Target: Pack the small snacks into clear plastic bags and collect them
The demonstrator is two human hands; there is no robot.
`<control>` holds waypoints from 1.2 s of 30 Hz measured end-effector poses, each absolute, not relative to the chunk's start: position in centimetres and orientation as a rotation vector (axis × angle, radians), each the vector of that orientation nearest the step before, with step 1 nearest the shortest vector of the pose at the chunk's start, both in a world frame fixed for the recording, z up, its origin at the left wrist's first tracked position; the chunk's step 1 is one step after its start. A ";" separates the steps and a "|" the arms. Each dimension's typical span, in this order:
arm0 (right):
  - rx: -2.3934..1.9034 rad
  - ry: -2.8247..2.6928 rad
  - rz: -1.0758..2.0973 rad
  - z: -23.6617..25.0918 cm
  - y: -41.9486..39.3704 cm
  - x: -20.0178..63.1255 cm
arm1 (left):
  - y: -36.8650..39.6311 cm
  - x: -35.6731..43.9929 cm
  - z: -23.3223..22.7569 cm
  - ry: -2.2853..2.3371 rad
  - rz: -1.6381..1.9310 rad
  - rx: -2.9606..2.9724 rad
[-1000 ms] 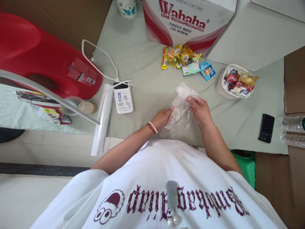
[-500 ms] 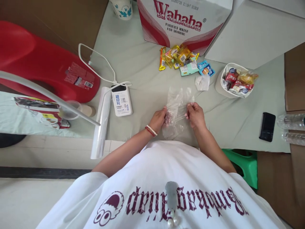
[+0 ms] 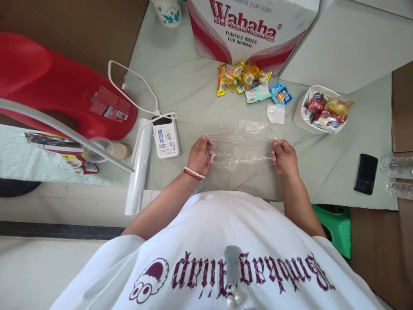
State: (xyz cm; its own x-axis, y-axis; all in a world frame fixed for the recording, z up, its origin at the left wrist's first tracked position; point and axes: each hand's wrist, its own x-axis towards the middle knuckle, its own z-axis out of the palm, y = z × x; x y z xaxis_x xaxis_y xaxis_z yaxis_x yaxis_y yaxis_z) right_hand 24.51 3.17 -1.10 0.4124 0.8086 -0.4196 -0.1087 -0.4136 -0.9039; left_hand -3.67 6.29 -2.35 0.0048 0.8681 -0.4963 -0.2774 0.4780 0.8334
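A thin, see-through plastic bag (image 3: 240, 148) is pulled out sideways above the table, its edges drawn taut. My left hand (image 3: 200, 155), with beaded bracelets at the wrist, pinches one side of it. At the opposite side, the fingers of my right hand (image 3: 284, 157) are closed on the plastic. The bag's far part lies crumpled near a folded white tissue (image 3: 275, 114). Bag and table show through each other, so its exact outline is hard to make out.
Wrapped snacks (image 3: 243, 82) lie before a Wahaha carton (image 3: 248, 30). A white tub (image 3: 319, 110) of packets and a black phone (image 3: 365, 174) are to the right. Leftward are a power bank (image 3: 166, 140) with cable, a clear plastic roll (image 3: 138, 172) and a red jug (image 3: 64, 86).
My hands have moved apart, left hand leftward and right hand rightward. The bag, bunched between them before, is now stretched wide.
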 end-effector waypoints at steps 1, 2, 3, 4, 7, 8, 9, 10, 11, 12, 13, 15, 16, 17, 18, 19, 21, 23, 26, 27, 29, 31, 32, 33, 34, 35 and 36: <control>-1.703 -0.651 1.198 -1.1 3.4 25.2 | 6.7 -3.9 -2.6 1.276 0.948 0.644; -1.720 -0.682 1.211 -1.1 3.6 25.8 | 7.0 -4.0 -2.9 1.317 0.911 0.698; -1.737 -0.713 1.204 -1.1 3.9 26.3 | 7.3 -4.0 -3.1 1.381 0.888 0.771; -1.753 -0.742 1.176 -1.1 4.2 26.6 | 7.4 -3.9 -3.3 1.465 0.885 0.872; -1.797 -0.829 1.058 -1.3 4.9 27.0 | 6.9 -3.3 -2.9 1.758 0.975 1.324; -1.809 -0.859 1.029 -1.4 5.1 26.9 | 6.5 -2.9 -2.7 1.836 1.016 1.501; -1.820 -0.885 1.013 -1.6 5.1 26.8 | 6.1 -2.5 -2.4 1.881 1.046 1.676; -1.829 -0.905 1.005 -1.8 5.1 26.6 | 5.7 -2.2 -2.1 1.878 1.049 1.850; -1.836 -0.923 0.999 -2.1 5.1 26.5 | 5.4 -1.8 -2.0 1.813 1.014 2.026; -1.842 -0.940 0.994 -2.4 5.0 26.4 | 5.2 -1.6 -1.9 1.686 0.930 2.195; -1.853 -0.962 0.984 -2.7 4.8 26.4 | 5.1 -1.4 -2.0 1.528 0.809 2.332; -1.905 -1.021 0.926 -3.1 4.3 26.8 | 5.3 -1.7 -2.4 1.265 0.534 2.472; -1.947 -1.061 0.879 -3.2 4.0 27.2 | 5.4 -2.1 -2.7 1.195 0.419 2.489; -2.000 -1.103 0.821 -3.2 3.6 27.7 | 5.4 -2.7 -3.1 1.170 0.333 2.487; -2.058 -1.148 0.750 -3.0 3.3 28.2 | 5.4 -3.4 -3.4 1.174 0.275 2.478; -2.114 -1.197 0.663 -2.8 3.0 28.7 | 5.2 -4.2 -3.6 1.173 0.236 2.478; -2.198 -1.310 0.463 -2.0 2.9 29.6 | 4.5 -5.6 -3.9 1.205 0.215 2.486; -2.215 -1.451 0.269 -1.1 3.8 29.9 | 3.7 -6.6 -4.0 1.231 0.216 2.495; -2.069 -1.782 0.198 -0.7 7.0 29.3 | 2.6 -6.8 -4.1 1.274 0.214 2.491; -2.000 -1.910 0.235 -0.8 8.4 29.0 | 2.4 -6.7 -4.1 1.297 0.216 2.485; -1.914 -2.101 0.305 -1.4 11.5 28.5 | 1.9 -6.6 -4.1 1.342 0.219 2.477; -1.939 -2.184 0.310 -1.8 14.5 28.5 | 1.6 -6.7 -4.2 1.373 0.219 2.474; -1.978 -2.205 0.297 -1.9 15.9 28.6 | 1.4 -6.8 -4.2 1.382 0.220 2.475; -2.019 -2.227 0.279 -1.8 17.2 28.7 | 1.3 -6.9 -4.2 1.384 0.221 2.478; -2.048 -2.256 0.253 -1.6 18.4 28.7 | 1.2 -7.0 -4.3 1.381 0.222 2.482; -2.058 -2.289 0.211 -1.3 19.5 28.6 | 1.1 -7.1 -4.3 1.377 0.224 2.486; -2.043 -2.321 0.155 -1.1 20.5 28.3 | 1.0 -7.2 -4.2 1.372 0.226 2.487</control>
